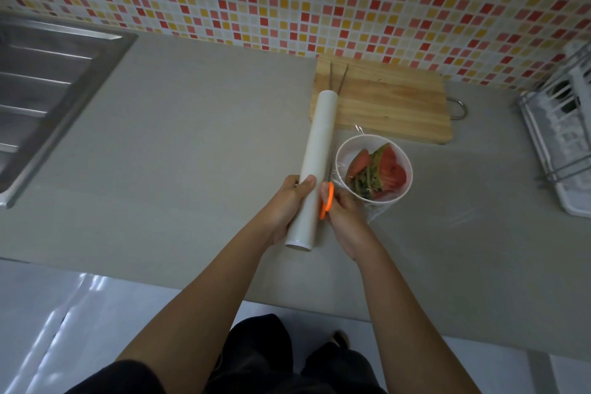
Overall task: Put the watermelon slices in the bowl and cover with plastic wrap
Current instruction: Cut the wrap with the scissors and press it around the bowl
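A white bowl (401, 157) stands on the grey counter with several watermelon slices (380, 174) inside; clear plastic wrap (374, 211) lies over it and hangs at its near side. My left hand (287, 205) grips a long white roll of plastic wrap (316, 153), which points away from me just left of the bowl. My right hand (343, 217) holds orange-handled scissors (327, 205) between the roll and the bowl. The scissor blades run along the roll's right side and are thin and hard to see.
A wooden cutting board (393, 102) lies behind the bowl, with metal tongs (337, 77) on its left end. A steel sink (48, 89) is at the far left. A white dish rack (563, 128) stands at the right edge. The tiled wall runs behind.
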Demonstrator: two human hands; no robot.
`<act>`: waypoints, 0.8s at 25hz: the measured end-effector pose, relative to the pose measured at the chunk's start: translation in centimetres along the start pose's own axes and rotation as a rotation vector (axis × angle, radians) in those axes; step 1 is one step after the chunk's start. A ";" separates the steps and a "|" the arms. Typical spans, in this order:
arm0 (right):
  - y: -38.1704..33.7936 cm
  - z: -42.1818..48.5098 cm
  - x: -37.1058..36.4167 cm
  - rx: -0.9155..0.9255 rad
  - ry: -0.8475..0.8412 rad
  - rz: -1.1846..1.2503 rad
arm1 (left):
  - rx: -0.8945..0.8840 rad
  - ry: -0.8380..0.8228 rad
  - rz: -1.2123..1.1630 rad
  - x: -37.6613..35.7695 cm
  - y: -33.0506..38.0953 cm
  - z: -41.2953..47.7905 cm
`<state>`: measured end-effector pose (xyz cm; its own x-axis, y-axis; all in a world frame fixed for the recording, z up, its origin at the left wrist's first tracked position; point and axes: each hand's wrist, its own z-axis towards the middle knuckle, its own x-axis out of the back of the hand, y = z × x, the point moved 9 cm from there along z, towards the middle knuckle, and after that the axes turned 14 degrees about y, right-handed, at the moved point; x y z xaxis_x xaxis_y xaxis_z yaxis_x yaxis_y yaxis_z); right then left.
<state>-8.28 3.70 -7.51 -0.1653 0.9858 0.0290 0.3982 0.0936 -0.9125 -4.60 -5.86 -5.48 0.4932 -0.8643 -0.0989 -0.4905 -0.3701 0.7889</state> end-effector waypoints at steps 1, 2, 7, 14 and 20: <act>-0.1 0.1 0.0 0.013 0.009 -0.005 | 0.003 -0.004 0.006 0.2 -0.1 -0.1; -0.2 0.0 0.0 0.025 0.014 -0.007 | 0.001 -0.009 0.011 0.3 -0.2 -0.2; 0.8 -0.2 0.0 -0.029 0.038 0.070 | -0.002 -0.005 -0.073 1.1 -0.2 -0.5; 1.5 0.2 -1.6 -0.123 0.028 0.156 | 0.004 -0.013 -0.007 2.5 -0.3 0.2; -0.2 1.6 -2.6 -0.021 0.047 0.158 | -0.019 0.000 0.082 3.2 -0.1 0.3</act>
<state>-9.38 0.90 -8.05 -0.0568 0.9939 -0.0947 0.4350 -0.0607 -0.8984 -3.16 -8.66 -6.07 0.4521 -0.8913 -0.0336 -0.5151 -0.2917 0.8059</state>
